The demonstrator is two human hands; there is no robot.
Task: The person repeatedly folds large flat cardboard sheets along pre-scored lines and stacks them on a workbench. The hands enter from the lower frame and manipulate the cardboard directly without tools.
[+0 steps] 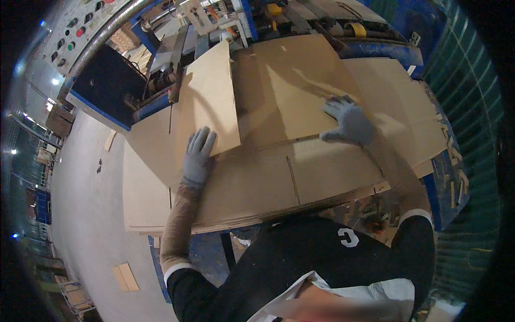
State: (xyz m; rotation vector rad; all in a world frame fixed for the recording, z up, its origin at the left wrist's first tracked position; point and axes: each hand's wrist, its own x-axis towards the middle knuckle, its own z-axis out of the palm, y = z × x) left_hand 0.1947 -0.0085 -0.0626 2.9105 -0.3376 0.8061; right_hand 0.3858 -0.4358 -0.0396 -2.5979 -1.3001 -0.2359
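My left hand (197,157), in a grey glove, lies with outstretched fingers on the near edge of a raised light cardboard flap (209,102). To the right, my right hand (348,122), gloved alike, rests with thumb and fingers spread on a folded brown cardboard sheet (300,88). That sheet reaches toward the machine at its far edge. Beneath both hands is a stack of flat cardboard sheets (247,188) with slots cut in the near side. Neither hand grips anything.
Beyond the cardboard stands a blue machine (381,51) with rollers and belts. A control panel (75,35) with buttons is at upper left. Cardboard scraps (456,177) litter the right side by a green corrugated wall (477,134). A cardboard piece (126,277) lies on the floor at left.
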